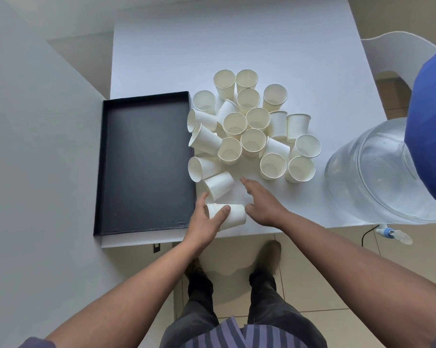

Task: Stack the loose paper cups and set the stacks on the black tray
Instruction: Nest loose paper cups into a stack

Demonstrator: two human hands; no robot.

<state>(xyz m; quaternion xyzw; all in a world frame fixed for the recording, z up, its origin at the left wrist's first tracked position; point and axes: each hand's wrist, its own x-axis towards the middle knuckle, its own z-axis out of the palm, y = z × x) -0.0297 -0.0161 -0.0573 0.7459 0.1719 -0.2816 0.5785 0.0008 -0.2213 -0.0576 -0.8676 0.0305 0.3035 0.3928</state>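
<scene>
Stacked cups (230,215) lying sideways, gripped by left hand (207,222) fingers, right hand (262,202) fingers open, reaching forward.

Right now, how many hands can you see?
2. The left hand grips a sideways stack of white paper cups beside the black rectangular tray; the right hand hovers open just right of it. None seem hidden.

left hand (207,219) grips cup stack (228,217) | right hand (262,204) open beside it
</scene>
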